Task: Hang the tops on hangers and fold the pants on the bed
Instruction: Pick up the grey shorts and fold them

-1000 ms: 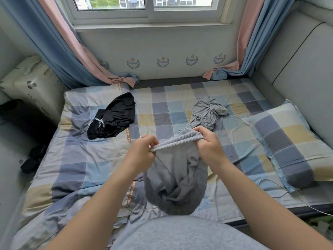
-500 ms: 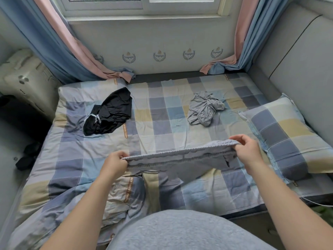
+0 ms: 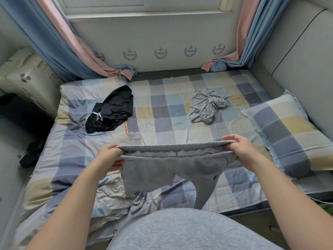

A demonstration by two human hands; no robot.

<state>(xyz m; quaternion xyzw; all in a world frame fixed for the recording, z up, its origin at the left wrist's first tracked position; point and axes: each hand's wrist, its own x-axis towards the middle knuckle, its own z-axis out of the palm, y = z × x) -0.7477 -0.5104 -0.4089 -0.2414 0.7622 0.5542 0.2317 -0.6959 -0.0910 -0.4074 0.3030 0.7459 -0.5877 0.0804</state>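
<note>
Plaid bedding is covering the bed (image 3: pixel 162 127) under a curtained window (image 3: pixel 144 4). A person is holding grey shorts (image 3: pixel 169 170) above its near edge, the waistband stretched between both hands. The left hand (image 3: pixel 110 156) is gripping one end with curled fingers (image 3: pixel 112 147); the right hand (image 3: pixel 242 150) is pinching the other. The legs are hanging below the fingers. A black garment (image 3: pixel 110 110) is lying beyond the left fingers, a crumpled grey garment (image 3: pixel 205 107) beyond the right, and a pillow (image 3: pixel 288 134) right of them.
</note>
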